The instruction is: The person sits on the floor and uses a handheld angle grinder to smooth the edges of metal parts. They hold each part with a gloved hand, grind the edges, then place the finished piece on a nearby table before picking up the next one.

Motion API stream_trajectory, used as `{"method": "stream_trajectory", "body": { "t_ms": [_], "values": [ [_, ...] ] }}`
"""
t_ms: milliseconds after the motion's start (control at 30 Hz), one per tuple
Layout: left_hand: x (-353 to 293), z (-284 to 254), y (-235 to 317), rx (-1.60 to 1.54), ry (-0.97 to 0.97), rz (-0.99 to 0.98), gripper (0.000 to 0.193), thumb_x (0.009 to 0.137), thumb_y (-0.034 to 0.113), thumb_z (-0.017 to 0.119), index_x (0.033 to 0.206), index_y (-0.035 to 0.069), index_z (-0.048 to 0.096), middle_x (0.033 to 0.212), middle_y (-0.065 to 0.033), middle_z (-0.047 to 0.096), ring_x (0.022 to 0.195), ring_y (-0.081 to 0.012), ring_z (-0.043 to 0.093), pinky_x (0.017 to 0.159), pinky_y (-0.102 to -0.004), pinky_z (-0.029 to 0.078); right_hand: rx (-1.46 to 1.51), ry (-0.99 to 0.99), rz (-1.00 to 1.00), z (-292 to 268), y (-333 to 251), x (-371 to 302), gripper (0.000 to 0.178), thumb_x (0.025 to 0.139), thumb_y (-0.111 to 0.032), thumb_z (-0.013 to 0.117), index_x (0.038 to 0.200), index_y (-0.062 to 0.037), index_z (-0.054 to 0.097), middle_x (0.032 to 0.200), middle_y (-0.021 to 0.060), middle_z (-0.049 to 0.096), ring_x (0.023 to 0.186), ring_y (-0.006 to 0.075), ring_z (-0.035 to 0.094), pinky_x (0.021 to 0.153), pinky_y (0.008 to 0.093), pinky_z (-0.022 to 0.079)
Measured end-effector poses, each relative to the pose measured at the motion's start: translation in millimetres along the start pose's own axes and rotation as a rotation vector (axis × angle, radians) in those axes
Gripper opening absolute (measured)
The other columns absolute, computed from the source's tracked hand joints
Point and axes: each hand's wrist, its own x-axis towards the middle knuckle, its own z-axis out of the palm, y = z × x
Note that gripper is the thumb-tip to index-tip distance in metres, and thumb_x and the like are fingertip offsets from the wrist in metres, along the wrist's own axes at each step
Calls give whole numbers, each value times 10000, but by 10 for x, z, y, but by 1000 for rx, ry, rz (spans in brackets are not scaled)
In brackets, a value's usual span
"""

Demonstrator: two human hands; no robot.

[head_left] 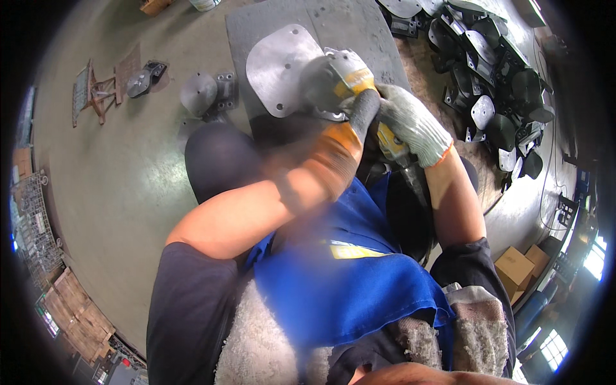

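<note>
A yellow and grey angle grinder rests its head against a rounded grey metal plate that lies on a dark mat. My left hand, in an orange and dark glove and blurred by motion, is closed over the grinder's body from the left. My right hand, in a grey knit glove with an orange cuff, grips the grinder's rear handle. The grinding disc is hidden under the tool's guard.
A heap of dark metal brackets with round plates lies at the right. One more bracket part and a smaller one sit on the concrete floor at the left. Cardboard boxes stand at the lower right. A blue apron covers my lap.
</note>
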Motion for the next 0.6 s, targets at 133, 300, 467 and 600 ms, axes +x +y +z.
{"method": "stream_trajectory", "body": {
  "t_ms": [133,300,467,600],
  "values": [
    [21,46,-42,410,-83,52,481,1081,399,420,1421,85,553,1274,-142,699,1189,-312,651,994,-390,505,-61,35,-70,-21,29,-120,371,987,-216,639,1260,33,671,1048,56,722,897,106,670,781,262,548],
    [30,16,-309,452,-180,136,412,1065,160,435,1470,104,492,1249,-154,699,1136,-351,676,921,-420,552,-72,-27,3,20,-266,-160,360,976,-224,651,1227,34,680,1022,61,719,868,112,668,760,275,553],
    [183,201,-674,321,-31,323,447,1027,82,476,1470,140,448,1169,-195,710,1052,-382,705,836,-442,581,-24,25,-64,-31,4,-96,360,973,-236,647,1210,32,687,983,47,714,802,101,671,696,265,555],
    [299,-113,-193,325,-220,233,486,1025,112,494,1487,231,399,1151,-232,709,1081,-409,692,847,-464,580,51,114,-24,64,-277,-166,361,979,-262,642,1187,29,695,920,32,711,745,71,661,624,232,541]
  ]
}}
